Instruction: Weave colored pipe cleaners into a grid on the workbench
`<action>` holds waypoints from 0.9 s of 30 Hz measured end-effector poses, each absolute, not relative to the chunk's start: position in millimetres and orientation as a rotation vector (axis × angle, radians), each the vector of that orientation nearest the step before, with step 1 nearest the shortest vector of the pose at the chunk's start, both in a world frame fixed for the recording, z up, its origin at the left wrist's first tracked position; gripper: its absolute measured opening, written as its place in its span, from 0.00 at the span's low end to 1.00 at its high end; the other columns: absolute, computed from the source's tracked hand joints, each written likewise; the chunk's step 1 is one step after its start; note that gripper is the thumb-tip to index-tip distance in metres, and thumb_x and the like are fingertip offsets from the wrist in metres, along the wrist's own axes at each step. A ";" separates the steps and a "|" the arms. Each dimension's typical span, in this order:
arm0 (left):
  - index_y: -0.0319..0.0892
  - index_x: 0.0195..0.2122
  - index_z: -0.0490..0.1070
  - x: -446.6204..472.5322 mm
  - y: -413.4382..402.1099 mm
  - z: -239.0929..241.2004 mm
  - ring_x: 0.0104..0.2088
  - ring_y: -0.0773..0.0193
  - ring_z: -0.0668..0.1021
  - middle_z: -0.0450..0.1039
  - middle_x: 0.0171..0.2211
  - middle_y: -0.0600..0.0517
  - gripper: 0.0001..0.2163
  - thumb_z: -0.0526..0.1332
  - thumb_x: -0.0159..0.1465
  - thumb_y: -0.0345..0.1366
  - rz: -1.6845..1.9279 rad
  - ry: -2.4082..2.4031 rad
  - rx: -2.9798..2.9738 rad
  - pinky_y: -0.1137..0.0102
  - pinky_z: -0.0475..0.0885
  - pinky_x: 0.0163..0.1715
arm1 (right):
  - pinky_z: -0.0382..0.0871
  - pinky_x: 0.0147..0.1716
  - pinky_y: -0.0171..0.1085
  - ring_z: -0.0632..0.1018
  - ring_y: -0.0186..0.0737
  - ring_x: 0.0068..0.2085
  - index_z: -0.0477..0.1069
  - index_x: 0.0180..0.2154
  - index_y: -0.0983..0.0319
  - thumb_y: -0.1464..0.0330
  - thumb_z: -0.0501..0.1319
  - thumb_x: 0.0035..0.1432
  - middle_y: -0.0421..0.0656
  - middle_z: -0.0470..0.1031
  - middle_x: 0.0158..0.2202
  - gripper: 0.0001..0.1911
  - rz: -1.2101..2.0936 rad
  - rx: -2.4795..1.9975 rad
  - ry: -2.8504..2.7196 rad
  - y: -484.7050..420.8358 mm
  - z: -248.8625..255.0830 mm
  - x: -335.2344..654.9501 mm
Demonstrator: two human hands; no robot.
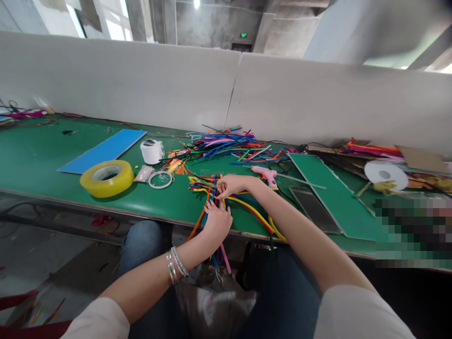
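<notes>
On the green table in front of me lies a criss-crossed, woven-looking bunch of coloured pipe cleaners (197,184). My right hand (231,185) bends over its upper part, thumb and fingertips pinched together on the strands. Just below, my left hand (219,219) is closed on the same bunch, fingertips on the strands and partly covering them. Yellow and red strands (252,209) trail to the right. An orange strand (197,223) and a pink one (225,259) hang past the table's front edge. The exact strands between my fingers are hidden.
Behind lies a pile of loose pipe cleaners (226,143). A pink glue gun (264,175), dark phone-like slab (314,207) and green board (328,188) are right. Leftward are yellow tape (106,179), a white ring (160,179), a white roll (151,151) and a blue board (102,151).
</notes>
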State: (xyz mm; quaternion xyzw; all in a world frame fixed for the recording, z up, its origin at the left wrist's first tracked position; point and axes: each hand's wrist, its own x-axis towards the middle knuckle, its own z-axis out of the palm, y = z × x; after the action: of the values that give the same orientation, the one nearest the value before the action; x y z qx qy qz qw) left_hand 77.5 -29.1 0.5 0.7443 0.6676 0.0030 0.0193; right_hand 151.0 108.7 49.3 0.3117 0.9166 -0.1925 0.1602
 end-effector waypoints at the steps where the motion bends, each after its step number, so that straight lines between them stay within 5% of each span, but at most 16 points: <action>1: 0.25 0.55 0.62 77.1 -29.6 0.6 0.52 0.40 0.69 0.64 0.49 0.22 0.19 0.47 0.66 0.29 0.002 2.069 2.318 0.51 0.68 0.43 | 0.58 0.25 0.31 0.72 0.34 0.29 0.72 0.32 0.63 0.55 0.61 0.48 0.41 0.75 0.30 0.18 -0.506 0.872 2.614 107.9 50.7 148.5; 13: 0.35 0.55 0.64 74.1 -28.4 -2.5 0.54 0.38 0.67 0.63 0.53 0.27 0.20 0.48 0.62 0.23 -0.040 1.971 2.378 0.45 0.67 0.43 | 0.55 0.22 0.32 0.71 0.33 0.25 0.73 0.28 0.62 0.61 0.63 0.42 0.39 0.76 0.27 0.11 -0.264 0.763 2.614 111.8 52.9 133.1; 27: 0.36 0.55 0.65 72.9 -29.3 -0.9 0.54 0.37 0.66 0.62 0.55 0.30 0.20 0.48 0.62 0.21 -0.046 1.927 2.417 0.44 0.67 0.43 | 0.54 0.23 0.33 0.72 0.37 0.27 0.72 0.32 0.61 0.67 0.62 0.43 0.41 0.76 0.29 0.10 -0.158 0.847 2.589 88.7 60.1 129.1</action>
State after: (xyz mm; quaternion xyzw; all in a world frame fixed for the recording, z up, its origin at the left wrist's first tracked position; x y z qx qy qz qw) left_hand 72.9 -29.3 -0.9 0.7816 0.6231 -0.0149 0.0253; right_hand 129.1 88.7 60.1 0.3037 0.9287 -0.0566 0.2050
